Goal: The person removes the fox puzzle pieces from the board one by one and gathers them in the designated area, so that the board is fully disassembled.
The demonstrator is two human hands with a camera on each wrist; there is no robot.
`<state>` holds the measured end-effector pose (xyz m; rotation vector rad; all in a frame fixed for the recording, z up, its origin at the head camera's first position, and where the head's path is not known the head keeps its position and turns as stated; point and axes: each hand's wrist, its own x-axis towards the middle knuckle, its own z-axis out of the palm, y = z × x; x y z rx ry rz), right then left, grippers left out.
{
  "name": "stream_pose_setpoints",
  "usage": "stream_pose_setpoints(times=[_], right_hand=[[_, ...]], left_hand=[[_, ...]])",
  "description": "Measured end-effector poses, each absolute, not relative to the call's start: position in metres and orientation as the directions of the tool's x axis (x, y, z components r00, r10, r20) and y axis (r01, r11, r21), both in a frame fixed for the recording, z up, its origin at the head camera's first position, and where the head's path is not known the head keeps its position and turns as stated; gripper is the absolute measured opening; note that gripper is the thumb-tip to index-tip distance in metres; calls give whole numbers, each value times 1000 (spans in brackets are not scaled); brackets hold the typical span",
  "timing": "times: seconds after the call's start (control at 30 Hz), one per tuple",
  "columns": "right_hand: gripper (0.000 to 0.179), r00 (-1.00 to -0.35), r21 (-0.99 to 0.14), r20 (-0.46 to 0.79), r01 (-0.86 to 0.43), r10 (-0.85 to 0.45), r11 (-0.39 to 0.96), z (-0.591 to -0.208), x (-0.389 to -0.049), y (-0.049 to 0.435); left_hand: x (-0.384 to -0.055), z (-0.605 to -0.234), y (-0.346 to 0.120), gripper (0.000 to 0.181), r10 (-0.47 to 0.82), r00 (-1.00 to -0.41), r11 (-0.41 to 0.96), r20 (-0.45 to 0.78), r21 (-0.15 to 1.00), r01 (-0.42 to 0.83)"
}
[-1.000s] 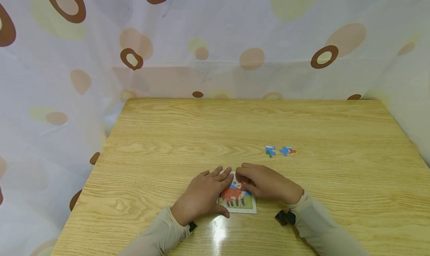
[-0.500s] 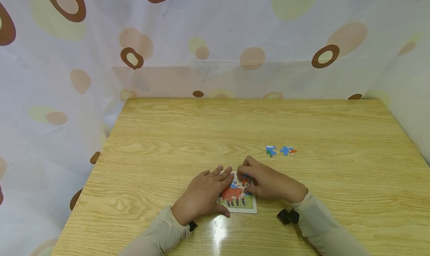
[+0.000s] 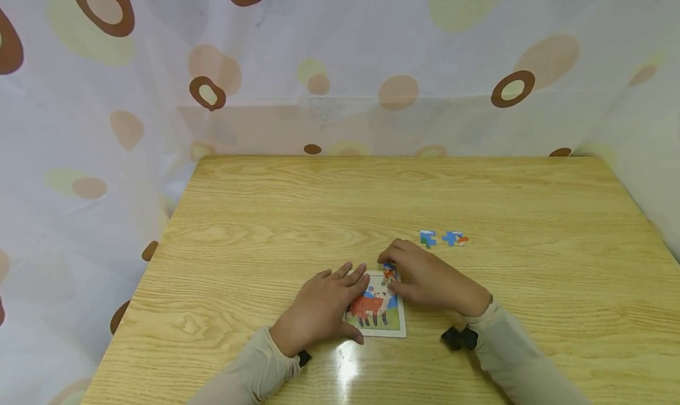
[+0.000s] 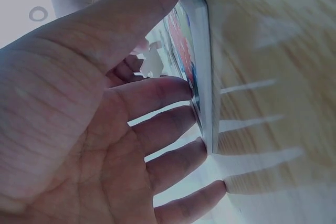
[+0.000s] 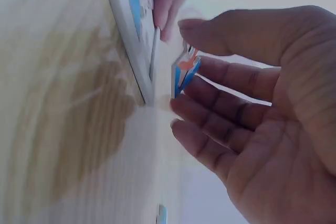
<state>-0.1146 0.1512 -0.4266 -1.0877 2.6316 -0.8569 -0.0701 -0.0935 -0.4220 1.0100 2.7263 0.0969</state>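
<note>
A small jigsaw puzzle in a white-rimmed tray [image 3: 385, 335] lies on the table, showing a red-orange animal on green and blue. My left hand [image 3: 319, 307] rests across its left side with the fingers spread; the left wrist view shows the fingertips along the tray edge [image 4: 207, 66]. Above the tray's far right corner, my right hand [image 3: 431, 278] pinches a blue and orange puzzle piece [image 3: 389, 271] between thumb and fingers. In the right wrist view that piece [image 5: 185, 72] is tilted and apart from the tray.
Two loose puzzle pieces, one blue and green [image 3: 427, 238] and one blue and orange [image 3: 455, 238], lie on the wooden table [image 3: 297, 204] beyond the right hand. A patterned curtain [image 3: 350, 51] stands behind the table. Black wrist mounts show under both sleeves.
My right hand has drawn back from the puzzle, away from me and slightly right, lifting the pinched piece out towards the tray's far corner. The left hand stays in place.
</note>
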Motion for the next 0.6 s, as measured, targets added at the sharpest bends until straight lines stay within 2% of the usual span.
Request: stream_pose_setpoints(times=[0.27,0.5,0.6], right_hand=[[36,-772,-574,81,-553,-631,604,-421,-123,169],[46,-825,-601,68,-483,-562,636,-412,-134,197],[41,-846,-613,55,-449,-531,651,-409,-138,211]], left_hand=[[-70,-422,-93,108,653,-734,758,-186,147,636],[-72,-423,-93,108,649,-733,761,-206,168,626],[-72,-422,-93,109,650,-732,760,-204,176,626]])
